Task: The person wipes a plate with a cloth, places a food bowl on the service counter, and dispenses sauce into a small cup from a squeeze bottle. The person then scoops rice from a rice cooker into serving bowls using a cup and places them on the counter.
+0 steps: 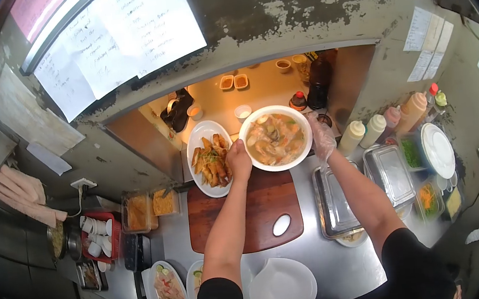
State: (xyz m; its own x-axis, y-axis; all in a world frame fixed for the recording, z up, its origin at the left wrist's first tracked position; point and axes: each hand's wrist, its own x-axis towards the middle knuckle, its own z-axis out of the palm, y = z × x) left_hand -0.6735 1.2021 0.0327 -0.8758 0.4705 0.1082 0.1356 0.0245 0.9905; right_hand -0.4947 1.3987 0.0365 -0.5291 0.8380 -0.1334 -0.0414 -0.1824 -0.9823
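Between my hands is a white bowl [276, 137] of soup, held level in front of the serving window. My left hand [239, 161], bare, grips the bowl's left rim, with most of its fingers hidden underneath. On the opposite side my right hand [323, 138], in a clear plastic glove, holds the right rim. An oval white plate [213, 189] of browned fried pieces with a shredded garnish sits just left of my left hand. Below the bowl lies a brown wooden cutting board [247, 215] with a small white oval dish [282, 225] on it.
Beyond the window opening are sauce cups [233, 81] and a dark bottle [319, 81]. Squeeze bottles [374, 128] line the right wall near lidded metal trays [388, 175]. A white plate [282, 284] and an oval plate of sliced food [170, 293] are nearest me. Plastic tubs [138, 212] stand left.
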